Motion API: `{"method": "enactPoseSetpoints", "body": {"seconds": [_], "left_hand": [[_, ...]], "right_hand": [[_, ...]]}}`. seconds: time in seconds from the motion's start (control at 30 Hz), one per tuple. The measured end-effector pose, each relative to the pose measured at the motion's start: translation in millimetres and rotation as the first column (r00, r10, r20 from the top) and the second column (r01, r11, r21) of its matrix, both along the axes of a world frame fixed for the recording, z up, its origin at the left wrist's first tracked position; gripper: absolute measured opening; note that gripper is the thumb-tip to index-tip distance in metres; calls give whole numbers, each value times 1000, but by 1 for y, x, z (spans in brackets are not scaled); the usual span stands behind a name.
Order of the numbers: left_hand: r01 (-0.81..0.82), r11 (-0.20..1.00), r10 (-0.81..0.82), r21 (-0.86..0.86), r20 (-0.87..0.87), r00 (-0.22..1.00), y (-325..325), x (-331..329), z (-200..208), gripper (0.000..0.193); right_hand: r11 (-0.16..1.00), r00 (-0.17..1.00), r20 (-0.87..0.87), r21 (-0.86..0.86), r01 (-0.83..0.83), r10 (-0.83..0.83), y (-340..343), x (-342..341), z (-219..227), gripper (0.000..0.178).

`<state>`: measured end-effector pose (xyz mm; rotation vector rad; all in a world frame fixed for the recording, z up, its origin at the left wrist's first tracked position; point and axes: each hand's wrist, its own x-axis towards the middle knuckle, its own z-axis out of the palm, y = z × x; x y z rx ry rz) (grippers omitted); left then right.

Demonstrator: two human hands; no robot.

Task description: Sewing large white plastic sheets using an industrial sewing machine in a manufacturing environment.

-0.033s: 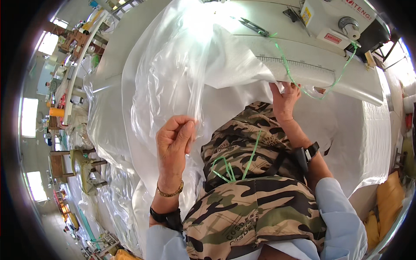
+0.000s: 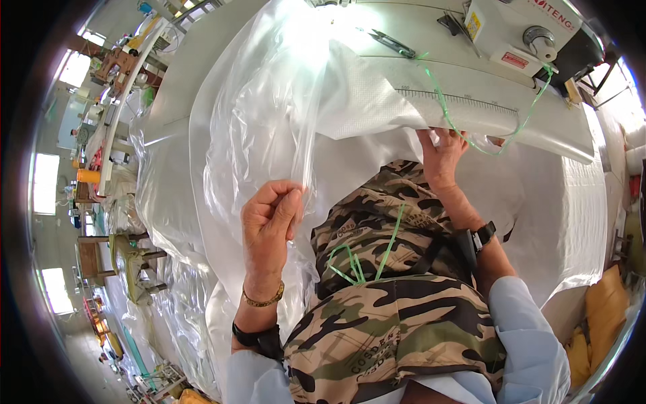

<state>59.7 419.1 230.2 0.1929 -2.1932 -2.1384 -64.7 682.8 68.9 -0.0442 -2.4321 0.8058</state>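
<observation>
My left hand (image 2: 270, 219) is closed, thumb against bent fingers, pinching the gathered edge of a clear plastic sheet (image 2: 249, 128). The sheet runs up from there in shiny folds onto the sewing table (image 2: 383, 81). A white woven sheet (image 2: 367, 101) lies beside it, its corner reaching the table's front edge. At that corner is my right hand (image 2: 442, 158), thumb and curled fingers on the sheet, fingertips partly hidden. A loop of green plastic strip (image 2: 444, 101) hangs near the right hand from the sewing machine (image 2: 521, 40).
Thread snips (image 2: 393, 44) lie at the back of the table, near a bright lamp glare. A printed ruler (image 2: 457, 97) runs along the front. Camouflage apron cloth (image 2: 383, 323) with green strips covers my lap. Plastic sheeting (image 2: 178, 296) heaps at left; yellow sacks (image 2: 602, 310) lie at right.
</observation>
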Motion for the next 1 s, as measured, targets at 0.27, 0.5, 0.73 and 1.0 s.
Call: {"method": "enactPoseSetpoints", "body": {"seconds": [0.27, 0.5, 0.73, 1.0], "left_hand": [[51, 998, -51, -39, -7, 999, 1, -7, 27, 11], [134, 910, -184, -393, -94, 978, 21, -5, 21, 7], [185, 894, -202, -408, 2, 979, 28, -3, 14, 5], [252, 923, -273, -289, -35, 961, 14, -3, 15, 17]], "right_hand": [[161, 89, 140, -672, -723, 986, -15, 65, 98, 16], [21, 85, -43, -776, -630, 995, -45, 95, 122, 19], [23, 45, -19, -622, -783, 999, -56, 102, 135, 26], [50, 72, -69, -278, -959, 995, -82, 101, 134, 18]]}}
